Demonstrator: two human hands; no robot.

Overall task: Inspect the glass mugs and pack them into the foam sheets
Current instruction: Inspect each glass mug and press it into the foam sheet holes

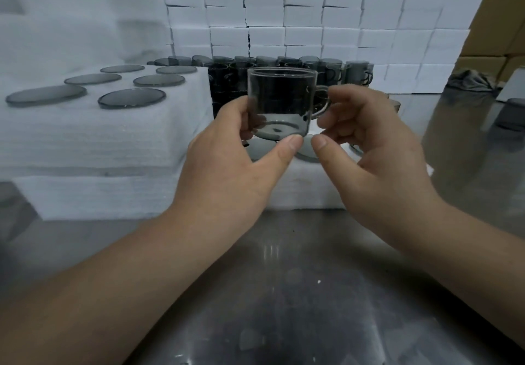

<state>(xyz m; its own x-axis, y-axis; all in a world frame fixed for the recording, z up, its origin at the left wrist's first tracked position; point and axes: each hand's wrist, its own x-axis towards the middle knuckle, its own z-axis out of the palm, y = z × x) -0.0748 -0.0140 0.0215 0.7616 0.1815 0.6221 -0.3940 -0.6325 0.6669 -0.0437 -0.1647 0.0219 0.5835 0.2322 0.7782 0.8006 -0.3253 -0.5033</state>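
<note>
I hold a smoky clear glass mug (pixel 281 100) upright in front of me, above the table. My left hand (pixel 233 166) grips its left side and base, thumb under the bottom edge. My right hand (pixel 375 154) holds the handle on the mug's right side with its fingers. Behind the mug stand several rows of dark glass mugs (pixel 335 72). At left a thick stack of white foam sheets (pixel 99 143) holds several mugs sunk into its holes, only their round bases (pixel 132 98) showing. A lower foam sheet (pixel 306 188) lies under my hands.
A steel table (pixel 284 293) runs from the foam to the near edge. White boxes (pixel 312 15) form a wall at the back. Brown cartons (pixel 500 24) and a grey cloth (pixel 471 80) are at the right.
</note>
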